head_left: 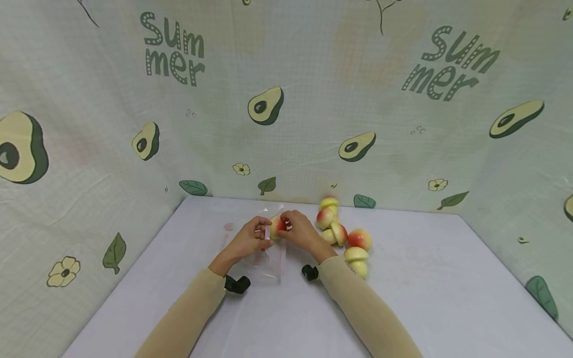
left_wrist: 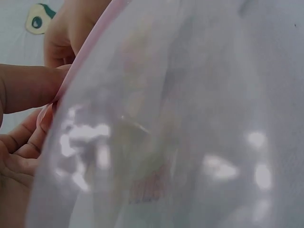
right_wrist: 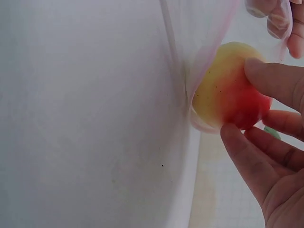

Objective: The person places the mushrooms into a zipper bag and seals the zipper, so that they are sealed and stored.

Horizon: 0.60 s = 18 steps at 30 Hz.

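A clear plastic bag point(head_left: 268, 266) with a pink-edged mouth lies at the middle of the table. My left hand point(head_left: 248, 237) pinches the bag's edge between thumb and fingers, close up in the left wrist view. My right hand point(head_left: 304, 231) grips a red-and-yellow toy peach point(right_wrist: 232, 90) by its fingertips. In the right wrist view the peach sits at the bag's mouth, with part of it inside the pink rim. Through the bag in the left wrist view, blurred reddish and yellowish patches point(left_wrist: 152, 183) show, too unclear to name.
Several more toy peach pieces, some with pale flat faces, lie in a loose line right of the right hand, among them a red one point(head_left: 359, 239) and a pale one point(head_left: 329, 202). Black wrist devices point(head_left: 237, 284) show under both forearms. A printed cloth point(head_left: 309, 109) stands behind the table.
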Each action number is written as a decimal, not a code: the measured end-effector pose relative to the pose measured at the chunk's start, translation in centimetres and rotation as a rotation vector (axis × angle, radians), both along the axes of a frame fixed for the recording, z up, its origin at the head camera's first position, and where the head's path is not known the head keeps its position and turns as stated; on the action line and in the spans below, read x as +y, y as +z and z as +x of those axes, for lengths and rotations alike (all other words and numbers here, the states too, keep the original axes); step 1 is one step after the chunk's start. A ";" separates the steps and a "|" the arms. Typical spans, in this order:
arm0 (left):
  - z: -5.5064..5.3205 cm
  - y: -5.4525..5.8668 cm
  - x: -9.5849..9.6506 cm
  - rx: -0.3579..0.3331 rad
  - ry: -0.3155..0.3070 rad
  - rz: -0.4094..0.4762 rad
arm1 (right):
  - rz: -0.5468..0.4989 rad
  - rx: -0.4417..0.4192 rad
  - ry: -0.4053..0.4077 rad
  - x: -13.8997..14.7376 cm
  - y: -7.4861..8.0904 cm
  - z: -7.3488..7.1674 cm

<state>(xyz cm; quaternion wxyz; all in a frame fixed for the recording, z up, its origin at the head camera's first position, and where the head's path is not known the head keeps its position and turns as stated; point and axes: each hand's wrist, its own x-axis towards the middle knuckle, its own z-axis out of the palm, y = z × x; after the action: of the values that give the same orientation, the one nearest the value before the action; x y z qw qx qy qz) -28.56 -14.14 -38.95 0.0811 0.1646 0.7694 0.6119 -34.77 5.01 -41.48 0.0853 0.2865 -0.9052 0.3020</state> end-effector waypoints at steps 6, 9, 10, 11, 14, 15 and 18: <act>0.0 0.0 0.1 0.002 -0.004 0.001 | -0.007 0.014 -0.004 -0.2 -0.1 0.0; 0.1 0.0 0.1 -0.002 -0.006 0.008 | -0.018 0.000 -0.011 -0.3 0.0 0.1; 0.1 0.0 0.1 -0.001 -0.006 0.009 | -0.022 -0.004 -0.015 -0.3 0.0 0.2; 0.1 0.0 0.1 -0.003 -0.005 0.011 | -0.029 -0.010 -0.015 -0.3 0.0 0.2; 0.0 0.0 0.1 -0.003 -0.004 0.010 | -0.052 -0.028 -0.017 -0.4 0.0 0.3; 0.0 0.1 0.1 -0.004 -0.003 0.009 | -0.061 -0.035 -0.015 -0.4 -0.1 0.4; 0.1 0.2 0.1 -0.005 -0.005 0.010 | -0.091 -0.068 -0.008 -0.5 -0.1 0.4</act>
<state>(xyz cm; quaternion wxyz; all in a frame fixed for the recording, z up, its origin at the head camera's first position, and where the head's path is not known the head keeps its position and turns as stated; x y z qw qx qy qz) -28.49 -14.07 -38.78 0.0835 0.1655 0.7656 0.6160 -34.37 4.55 -41.59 0.0688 0.2684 -0.8940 0.3521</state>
